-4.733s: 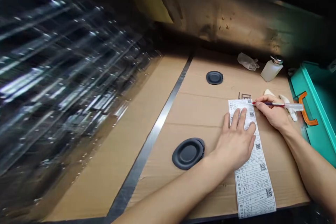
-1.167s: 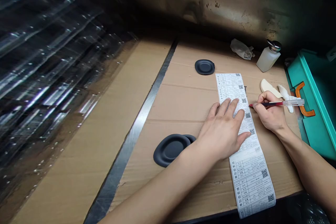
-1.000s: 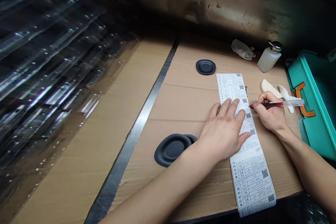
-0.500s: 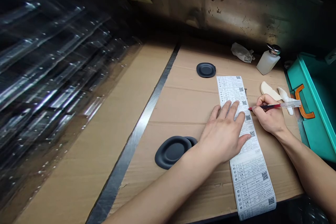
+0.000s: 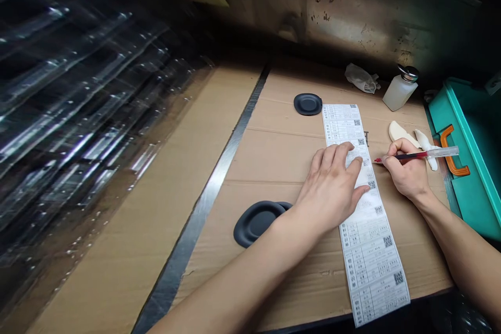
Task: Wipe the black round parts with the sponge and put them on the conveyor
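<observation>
A long strip of printed labels (image 5: pixel 376 255) with QR codes lies on the cardboard, its near end reaching the table's front edge. My left hand (image 5: pixel 329 182) rests across the strip's middle, fingers stretched and slightly apart, covering part of the print. Just right of the strip, my right hand (image 5: pixel 409 169) is closed around a red pen (image 5: pixel 418 155). The pen's tip points left at the strip's right edge; whether it touches the paper I cannot tell. Two overlapping black oval pads (image 5: pixel 256 222) lie beside my left forearm, which partly hides them.
Another black oval pad (image 5: pixel 308 104) lies near the strip's far end. At the back right stand a pump bottle (image 5: pixel 401 88) and a crumpled white wad (image 5: pixel 362 78). Cream sponge pieces (image 5: pixel 403 134) lie by a teal bin (image 5: pixel 465 167) with an orange handle. Clear plastic trays (image 5: pixel 78 115) fill the left.
The label strip has slid a little away from me, toward the back. My left hand has shifted slightly up with it, and the pen has moved slightly right, off the strip.
</observation>
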The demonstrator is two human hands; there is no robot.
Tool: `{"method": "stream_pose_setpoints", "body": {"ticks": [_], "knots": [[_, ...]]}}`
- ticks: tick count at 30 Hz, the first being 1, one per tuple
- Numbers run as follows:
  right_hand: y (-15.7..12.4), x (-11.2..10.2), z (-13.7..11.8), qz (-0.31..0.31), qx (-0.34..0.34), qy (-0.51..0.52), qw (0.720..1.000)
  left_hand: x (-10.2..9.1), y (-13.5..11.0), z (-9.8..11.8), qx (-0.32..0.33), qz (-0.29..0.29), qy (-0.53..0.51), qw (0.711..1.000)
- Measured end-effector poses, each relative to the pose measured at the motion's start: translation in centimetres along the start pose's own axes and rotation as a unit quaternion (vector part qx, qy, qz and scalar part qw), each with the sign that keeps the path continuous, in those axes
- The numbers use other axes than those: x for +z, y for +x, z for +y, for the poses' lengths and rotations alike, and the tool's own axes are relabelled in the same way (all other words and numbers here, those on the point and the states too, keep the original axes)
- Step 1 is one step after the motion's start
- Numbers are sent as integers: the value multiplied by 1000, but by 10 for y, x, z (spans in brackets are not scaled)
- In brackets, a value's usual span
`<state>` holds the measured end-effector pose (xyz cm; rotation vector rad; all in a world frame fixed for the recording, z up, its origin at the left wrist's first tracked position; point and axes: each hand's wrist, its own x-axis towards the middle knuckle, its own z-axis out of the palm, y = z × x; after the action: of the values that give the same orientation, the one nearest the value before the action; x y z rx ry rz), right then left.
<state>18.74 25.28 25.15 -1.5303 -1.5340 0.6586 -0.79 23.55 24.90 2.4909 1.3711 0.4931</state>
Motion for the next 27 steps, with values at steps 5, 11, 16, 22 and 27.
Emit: {"method": "stream_pose_setpoints", "body": {"ticks": [5, 11, 16, 22, 27], "knots": [[-2, -1, 2, -9, -11, 1, 1000, 3, 4, -8, 25, 11, -11, 1000], [-8, 0, 1, -50, -21, -23, 998, -1, 1, -6, 16, 9, -5, 1000], [-9, 3, -1, -42, -25, -49, 998, -6, 1, -4, 16, -16, -8, 1000], [-6, 5, -2, -64, -22, -60, 996, -6, 1, -4, 17, -19, 1, 1000], [-6, 6, -2, -67, -26, -63, 995, -6, 0, -3, 19, -25, 9, 999]]}}
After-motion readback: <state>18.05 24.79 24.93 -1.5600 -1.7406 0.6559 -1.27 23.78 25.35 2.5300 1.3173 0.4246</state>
